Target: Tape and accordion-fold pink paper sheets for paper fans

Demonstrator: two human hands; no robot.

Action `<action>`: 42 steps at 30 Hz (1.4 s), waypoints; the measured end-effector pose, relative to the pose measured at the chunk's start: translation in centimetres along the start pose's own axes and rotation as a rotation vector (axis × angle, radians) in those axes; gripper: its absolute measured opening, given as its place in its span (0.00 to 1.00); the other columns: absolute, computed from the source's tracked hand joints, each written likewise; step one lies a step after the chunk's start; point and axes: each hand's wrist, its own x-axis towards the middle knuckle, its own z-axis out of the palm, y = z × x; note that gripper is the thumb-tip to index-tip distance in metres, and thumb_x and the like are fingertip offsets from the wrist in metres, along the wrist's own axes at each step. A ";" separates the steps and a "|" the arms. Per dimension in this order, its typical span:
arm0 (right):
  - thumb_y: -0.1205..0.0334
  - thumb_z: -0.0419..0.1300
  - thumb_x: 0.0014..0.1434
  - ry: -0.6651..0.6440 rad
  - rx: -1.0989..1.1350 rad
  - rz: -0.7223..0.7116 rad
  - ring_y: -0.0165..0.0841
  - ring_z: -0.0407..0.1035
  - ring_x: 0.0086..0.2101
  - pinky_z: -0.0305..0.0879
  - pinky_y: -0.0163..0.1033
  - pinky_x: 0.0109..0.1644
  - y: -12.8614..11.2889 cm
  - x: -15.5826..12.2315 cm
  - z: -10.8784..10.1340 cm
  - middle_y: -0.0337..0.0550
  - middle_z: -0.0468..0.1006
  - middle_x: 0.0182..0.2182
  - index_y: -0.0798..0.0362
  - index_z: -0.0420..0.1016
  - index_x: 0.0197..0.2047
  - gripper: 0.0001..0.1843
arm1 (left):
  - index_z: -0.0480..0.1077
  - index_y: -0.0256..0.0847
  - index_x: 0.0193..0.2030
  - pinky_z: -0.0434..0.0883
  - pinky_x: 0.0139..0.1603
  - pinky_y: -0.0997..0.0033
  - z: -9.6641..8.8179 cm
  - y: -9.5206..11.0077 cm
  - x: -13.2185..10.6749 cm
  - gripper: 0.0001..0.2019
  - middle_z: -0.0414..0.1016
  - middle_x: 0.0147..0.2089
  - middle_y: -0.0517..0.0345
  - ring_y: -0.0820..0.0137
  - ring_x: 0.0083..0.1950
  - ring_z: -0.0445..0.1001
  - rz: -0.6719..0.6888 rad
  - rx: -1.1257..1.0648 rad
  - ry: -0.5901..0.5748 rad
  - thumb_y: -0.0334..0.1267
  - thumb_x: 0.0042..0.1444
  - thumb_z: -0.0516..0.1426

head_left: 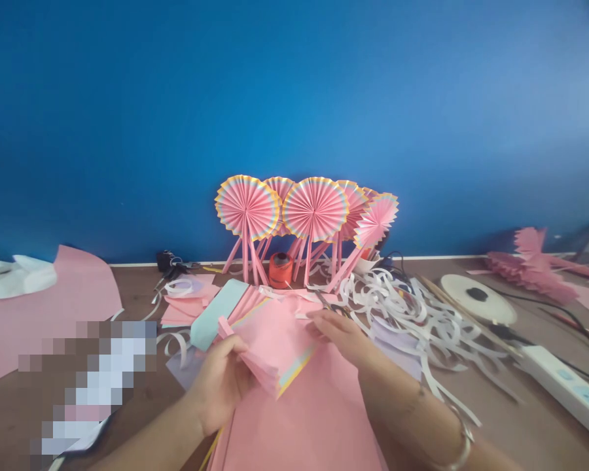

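A pleated pink paper (pixel 279 340), with a yellow and pale blue striped edge, is held slightly above the work surface. My left hand (pixel 226 376) grips its folded left side, thumb on top and the other fingers underneath. At the opposite side, my right hand (pixel 341 333) has its fingers bent over the paper's right edge; its thumb is mostly hidden. Below lies a stack of flat pink sheets (pixel 304 432). Close behind the left hand rests a light blue paper strip (pixel 218 314).
Several round pink paper fans (pixel 315 209) stand against the blue wall, a red spool of thread (pixel 280 269) before them. Curled white paper strips (pixel 397 294) pile up at right, near a power strip (pixel 569 389) and a round white lid-like disc (pixel 478 297). Large pink paper (pixel 78 294) lies left.
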 end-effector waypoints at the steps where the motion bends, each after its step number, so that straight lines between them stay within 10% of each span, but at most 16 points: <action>1: 0.42 0.53 0.59 -0.024 0.033 0.009 0.38 0.73 0.41 0.67 0.46 0.49 -0.9 0.6 0.2 0.47 0.78 0.39 0.51 0.73 0.50 0.25 | 0.69 0.34 0.33 0.74 0.27 0.70 0.1 0.5 -0.2 0.08 0.75 0.26 0.55 0.68 0.25 0.75 -0.010 0.000 -0.025 0.24 0.47 0.52; 7: 0.38 0.47 0.62 -0.423 0.447 0.222 0.37 0.74 0.43 0.63 0.50 0.54 -4.2 5.1 2.4 0.47 0.77 0.47 0.46 0.53 0.66 0.35 | 0.68 0.31 0.35 0.68 0.16 0.79 0.1 2.9 -0.7 0.09 0.72 0.23 0.56 0.73 0.19 0.72 -0.137 -0.069 -0.067 0.26 0.50 0.49; 16: 0.41 0.39 0.66 -0.480 0.533 0.158 0.39 0.73 0.45 0.64 0.46 0.55 -3.9 8.0 3.8 0.51 0.80 0.40 0.57 0.73 0.48 0.32 | 0.68 0.32 0.36 0.65 0.15 0.82 0.0 5.5 -2.7 0.10 0.71 0.24 0.56 0.75 0.20 0.70 -0.060 -0.159 -0.134 0.25 0.47 0.49; 23: 0.46 0.52 0.62 -0.328 0.325 0.182 0.38 0.77 0.32 0.71 0.47 0.45 -4.4 7.2 2.8 0.48 0.81 0.27 0.57 0.68 0.53 0.25 | 0.71 0.39 0.35 0.73 0.26 0.74 -0.1 6.5 -3.9 0.12 0.76 0.30 0.59 0.66 0.32 0.75 0.472 0.059 0.077 0.26 0.41 0.56; 30: 0.56 0.64 0.50 -0.156 0.235 0.005 0.32 0.74 0.22 0.63 0.33 0.21 -5.0 5.7 0.2 0.48 0.80 0.34 0.55 0.72 0.47 0.21 | 0.69 0.42 0.29 0.70 0.35 0.73 -1.1 3.8 -2.2 0.04 0.73 0.28 0.60 0.65 0.35 0.74 1.125 1.000 0.144 0.31 0.46 0.60; 34: 0.50 0.55 0.55 0.206 0.219 -0.158 0.31 0.71 0.26 0.60 0.34 0.24 -4.3 4.3 -0.2 0.44 0.77 0.33 0.54 0.70 0.45 0.19 | 0.69 0.42 0.36 0.68 0.39 0.71 -1.1 2.0 -1.3 0.08 0.73 0.32 0.58 0.68 0.35 0.71 1.671 1.415 0.016 0.24 0.55 0.53; 38: 0.53 0.50 0.61 0.564 -0.044 -0.516 0.35 0.67 0.36 0.62 0.41 0.38 -3.7 -0.2 -0.3 0.45 0.73 0.36 0.51 0.67 0.44 0.13 | 0.68 0.38 0.40 0.66 0.44 0.66 0.2 1.1 -1.0 0.10 0.71 0.34 0.53 0.66 0.39 0.68 1.922 1.577 -0.077 0.21 0.57 0.52; 42: 0.53 0.59 0.56 0.380 -0.683 -1.065 0.43 0.65 0.45 0.58 0.48 0.48 -3.0 -4.3 0.1 0.51 0.72 0.43 0.52 0.66 0.50 0.21 | 0.68 0.36 0.40 0.65 0.42 0.64 1.6 0.5 -0.3 0.07 0.70 0.34 0.52 0.65 0.39 0.66 2.011 1.600 -0.083 0.22 0.57 0.55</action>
